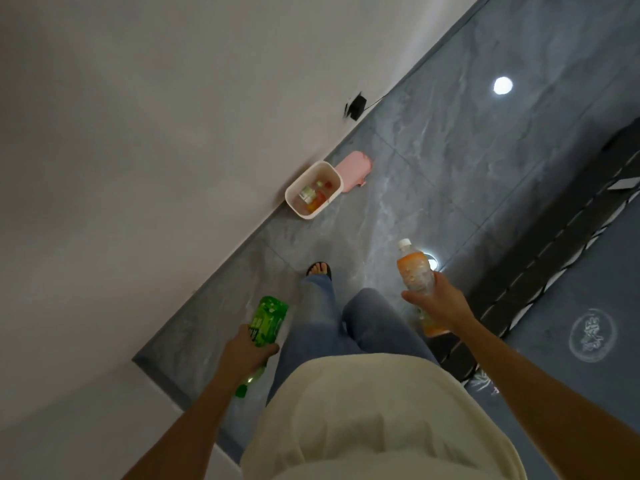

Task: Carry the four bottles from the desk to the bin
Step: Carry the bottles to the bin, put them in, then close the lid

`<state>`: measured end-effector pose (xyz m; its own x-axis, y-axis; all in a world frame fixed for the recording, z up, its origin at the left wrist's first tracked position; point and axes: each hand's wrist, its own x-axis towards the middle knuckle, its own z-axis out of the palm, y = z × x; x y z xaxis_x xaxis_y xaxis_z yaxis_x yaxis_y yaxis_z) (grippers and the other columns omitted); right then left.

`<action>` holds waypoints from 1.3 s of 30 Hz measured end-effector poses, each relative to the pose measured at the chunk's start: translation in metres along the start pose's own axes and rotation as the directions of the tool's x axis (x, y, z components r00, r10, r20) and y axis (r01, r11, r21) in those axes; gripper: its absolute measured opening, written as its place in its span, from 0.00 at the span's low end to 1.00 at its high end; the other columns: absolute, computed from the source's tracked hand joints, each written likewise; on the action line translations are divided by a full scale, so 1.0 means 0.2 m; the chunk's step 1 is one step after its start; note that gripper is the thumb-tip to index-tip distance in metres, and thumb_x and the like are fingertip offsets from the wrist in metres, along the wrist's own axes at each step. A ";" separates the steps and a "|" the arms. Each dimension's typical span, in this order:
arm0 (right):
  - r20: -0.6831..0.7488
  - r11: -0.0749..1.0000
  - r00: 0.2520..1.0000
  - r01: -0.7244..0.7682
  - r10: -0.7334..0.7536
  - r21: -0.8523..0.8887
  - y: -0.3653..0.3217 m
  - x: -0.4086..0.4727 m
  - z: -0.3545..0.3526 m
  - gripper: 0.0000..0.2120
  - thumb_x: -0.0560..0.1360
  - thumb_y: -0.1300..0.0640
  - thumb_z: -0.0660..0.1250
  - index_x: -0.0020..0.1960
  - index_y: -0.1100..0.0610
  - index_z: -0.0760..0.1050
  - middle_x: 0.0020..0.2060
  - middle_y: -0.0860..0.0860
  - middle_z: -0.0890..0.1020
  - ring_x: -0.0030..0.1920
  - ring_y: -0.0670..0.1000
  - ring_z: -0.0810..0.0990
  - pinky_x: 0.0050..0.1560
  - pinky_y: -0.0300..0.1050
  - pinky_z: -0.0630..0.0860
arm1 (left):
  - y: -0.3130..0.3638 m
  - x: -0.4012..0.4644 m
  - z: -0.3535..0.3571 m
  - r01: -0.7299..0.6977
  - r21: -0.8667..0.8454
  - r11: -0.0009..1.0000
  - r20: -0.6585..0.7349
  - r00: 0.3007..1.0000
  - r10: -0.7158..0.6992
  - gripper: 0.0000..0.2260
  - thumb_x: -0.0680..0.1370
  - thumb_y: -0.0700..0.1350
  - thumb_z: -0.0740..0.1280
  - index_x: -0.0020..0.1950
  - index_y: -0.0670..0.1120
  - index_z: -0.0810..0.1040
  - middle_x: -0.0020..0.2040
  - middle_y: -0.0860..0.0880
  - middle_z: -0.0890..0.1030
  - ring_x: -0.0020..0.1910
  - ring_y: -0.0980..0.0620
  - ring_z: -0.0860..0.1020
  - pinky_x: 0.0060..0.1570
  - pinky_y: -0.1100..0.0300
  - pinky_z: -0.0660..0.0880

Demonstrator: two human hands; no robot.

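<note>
My left hand [247,351] grips a green bottle [267,320] around its middle, base pointing forward and cap back toward me. My right hand [437,299] holds an orange bottle [414,268] with a white cap, tilted with the cap pointing away. A white bin [294,199] stands open on the floor against the wall ahead, a couple of steps away. Two bottles [313,195] lie inside it. Both hands are well short of the bin, one on each side of my legs.
A pink lid [353,166] lies on the floor just behind the bin. The white wall [138,168] runs along the left. Grey tiled floor [433,161] lies ahead. A dark patterned rug [571,271] is on the right. A black plug [355,107] sits in the wall.
</note>
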<state>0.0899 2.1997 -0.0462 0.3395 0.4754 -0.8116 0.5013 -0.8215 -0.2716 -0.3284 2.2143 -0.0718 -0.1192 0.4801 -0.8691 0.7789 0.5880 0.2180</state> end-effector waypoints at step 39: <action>0.514 0.220 0.620 0.738 -0.593 -0.638 -1.17 2.22 0.29 0.46 0.74 0.42 0.71 0.81 0.49 0.48 0.66 0.56 0.77 0.55 0.56 0.83 0.54 0.50 0.80 | 1.07 1.85 0.10 -0.179 -0.177 0.968 -0.330 0.937 0.113 0.24 0.67 0.60 0.74 0.58 0.55 0.72 0.40 0.56 0.79 0.37 0.59 0.78 0.33 0.62 0.71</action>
<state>0.0770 2.5854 -0.3722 -0.4955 0.6203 -0.6081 0.8684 0.3712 -0.3288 -0.1937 2.5047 -0.3567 -0.2270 0.7310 -0.6435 0.6660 0.5986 0.4451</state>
